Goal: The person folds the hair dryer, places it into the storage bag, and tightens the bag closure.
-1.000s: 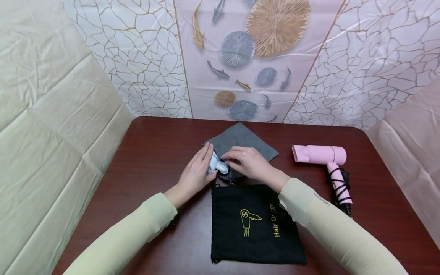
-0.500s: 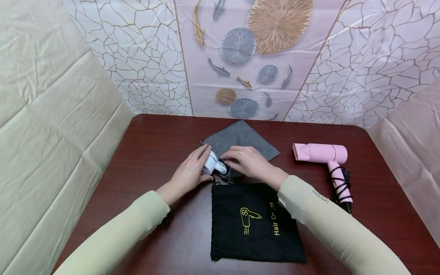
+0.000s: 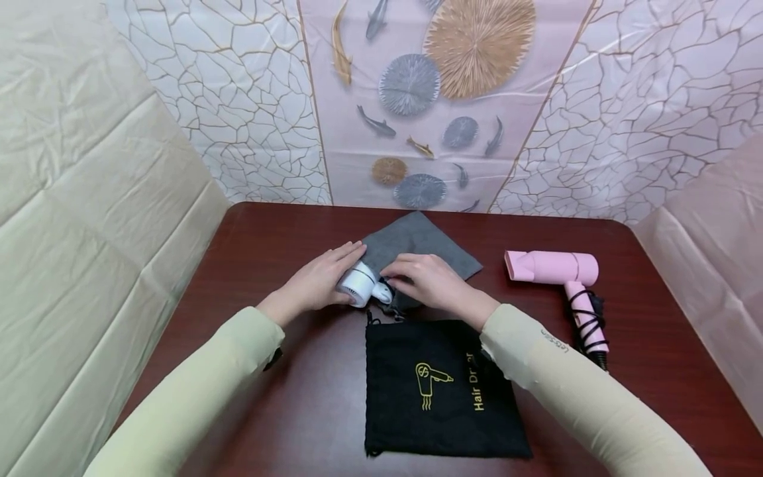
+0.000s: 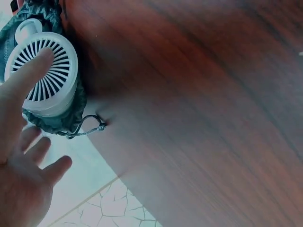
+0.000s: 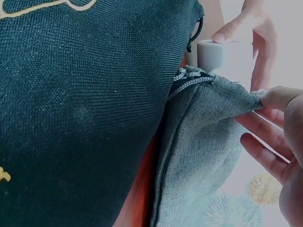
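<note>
A white hair dryer (image 3: pixel 359 283) pokes out of the mouth of a grey drawstring pouch (image 3: pixel 417 237) in the head view. My left hand (image 3: pixel 322 277) grips its body from the left; the left wrist view has the thumb (image 4: pixel 35 68) lying across the round slotted vent (image 4: pixel 53 78). Part of the white handle (image 3: pixel 381 292) shows at the mouth, and the rest is hidden. My right hand (image 3: pixel 430 281) pinches the edge of the pouch opening between thumb and fingers, plain in the right wrist view, where the pouch cloth (image 5: pixel 203 132) hangs from it.
A black drawstring bag (image 3: pixel 444 391) printed "Hair Dryer" lies flat nearer the body, under the right forearm. To the right is a pink hair dryer (image 3: pixel 551 267) with its black cord wound round the handle. All rest on a dark reddish-brown table (image 3: pixel 286 232).
The left hand and the white hair dryer have moved left, and more of its body shows outside the pouch. The right hand stays at the pouch edge.
</note>
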`<state>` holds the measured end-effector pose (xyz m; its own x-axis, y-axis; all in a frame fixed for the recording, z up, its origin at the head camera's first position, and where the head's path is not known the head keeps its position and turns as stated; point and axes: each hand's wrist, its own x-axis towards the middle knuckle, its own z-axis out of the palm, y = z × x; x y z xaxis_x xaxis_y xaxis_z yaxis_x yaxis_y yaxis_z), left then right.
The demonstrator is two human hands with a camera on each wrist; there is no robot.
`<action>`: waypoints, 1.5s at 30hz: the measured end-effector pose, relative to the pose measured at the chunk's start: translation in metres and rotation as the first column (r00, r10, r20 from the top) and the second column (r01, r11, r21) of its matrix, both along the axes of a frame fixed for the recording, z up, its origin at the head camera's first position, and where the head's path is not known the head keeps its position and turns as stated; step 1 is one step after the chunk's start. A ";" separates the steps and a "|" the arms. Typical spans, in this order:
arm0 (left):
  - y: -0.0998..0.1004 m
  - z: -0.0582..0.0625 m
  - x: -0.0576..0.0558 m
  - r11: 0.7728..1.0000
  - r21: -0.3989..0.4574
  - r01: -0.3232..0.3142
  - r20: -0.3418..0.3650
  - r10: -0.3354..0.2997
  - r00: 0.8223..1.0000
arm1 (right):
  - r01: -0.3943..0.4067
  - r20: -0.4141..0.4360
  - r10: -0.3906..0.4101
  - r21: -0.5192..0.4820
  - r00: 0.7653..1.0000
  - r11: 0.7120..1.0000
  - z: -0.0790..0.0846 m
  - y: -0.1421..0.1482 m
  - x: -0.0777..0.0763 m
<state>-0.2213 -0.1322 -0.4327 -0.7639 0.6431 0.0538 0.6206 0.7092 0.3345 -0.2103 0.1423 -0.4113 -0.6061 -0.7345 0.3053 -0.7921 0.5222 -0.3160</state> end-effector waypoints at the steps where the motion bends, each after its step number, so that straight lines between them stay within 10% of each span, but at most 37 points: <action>1: 0.000 0.000 0.000 1.000 0.002 0.002 0.009 -0.002 1.000 | -0.002 -0.004 0.002 -0.001 1.000 1.000 0.000 0.000 0.000; 26: 0.019 -0.027 0.003 0.967 0.212 -0.143 -0.155 0.178 0.972 | 0.012 -0.021 -0.012 -0.032 1.000 0.999 -0.001 0.010 0.003; 45: 0.033 -0.035 0.000 0.962 0.175 -0.210 -0.207 0.245 0.947 | 0.054 -0.029 -0.055 -0.004 0.998 0.999 -0.008 0.017 0.003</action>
<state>-0.2217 -0.0988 -0.4674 -0.8459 0.4248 0.3226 0.5196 0.7931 0.3180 -0.2074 0.1598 -0.4189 -0.6360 -0.6994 0.3261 -0.7714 0.5638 -0.2952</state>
